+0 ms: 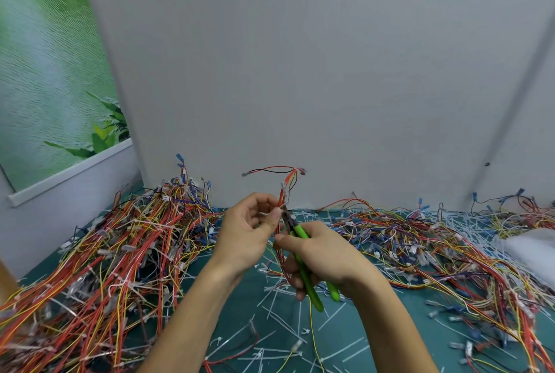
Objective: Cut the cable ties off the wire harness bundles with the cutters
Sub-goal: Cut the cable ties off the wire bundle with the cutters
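The left hand [252, 228] pinches a raised wire harness bundle [283, 195] between thumb and fingers. The right hand [324, 255], just beside it, grips the green-handled cutters [300, 255], whose tip meets the bundle at the left fingertips.

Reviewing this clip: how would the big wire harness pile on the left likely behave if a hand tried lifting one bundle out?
The wire harness pile looks floppy: its thin strands droop and curve across the green mat. One bundle would probably snag, since the wires overlap and cross in a tangle. It seems light, as the left hand holds a similar bundle upright by the fingertips alone.
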